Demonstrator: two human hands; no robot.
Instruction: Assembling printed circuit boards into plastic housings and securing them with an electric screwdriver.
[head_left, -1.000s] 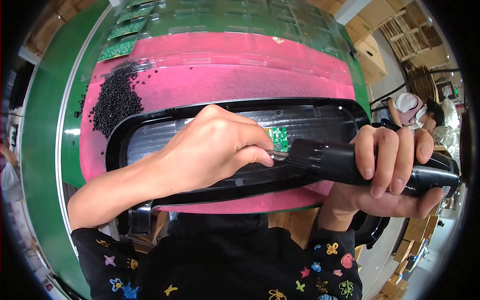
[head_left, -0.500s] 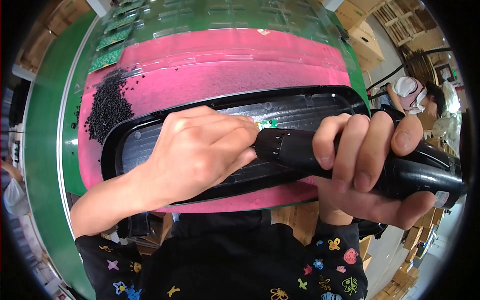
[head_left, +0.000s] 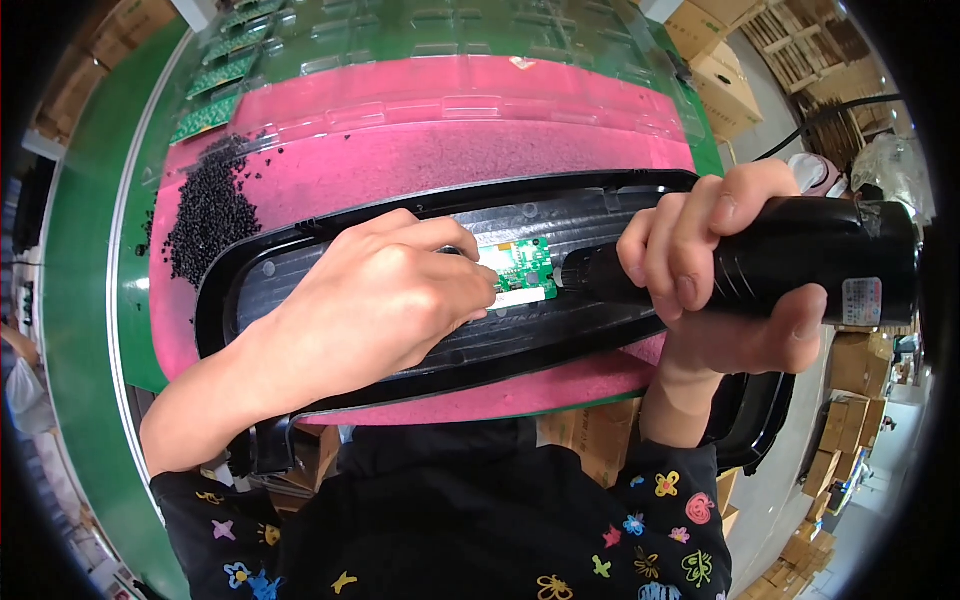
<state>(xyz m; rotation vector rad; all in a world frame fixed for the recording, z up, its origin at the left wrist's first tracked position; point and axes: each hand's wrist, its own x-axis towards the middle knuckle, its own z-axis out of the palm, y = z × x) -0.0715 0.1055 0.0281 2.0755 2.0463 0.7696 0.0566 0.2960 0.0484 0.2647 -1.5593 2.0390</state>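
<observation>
Black plastic shell sits in front of us on the pink mat, long, shallow, open side up. Green circuit board is inside it, right of centre, white strip along its near edge. Our left hand is at the board's left end, fingers curled in, tips on or just over that edge; we can't tell if they pinch anything, the hand itself blocks the view. Our right hand is wrapped around a fat black power driver over the shell's right end, four fingers across the top, thumb below. Driver's nose points left at the board's right edge; we can't confirm contact. Heap of small black parts on the mat's left side, just beside the shell, too small for us to identify. Clear moulded plastic sheet spans the far side, more green boards in a row at its left. We also have green tabletop far left, black cable and cardboard box off right.
</observation>
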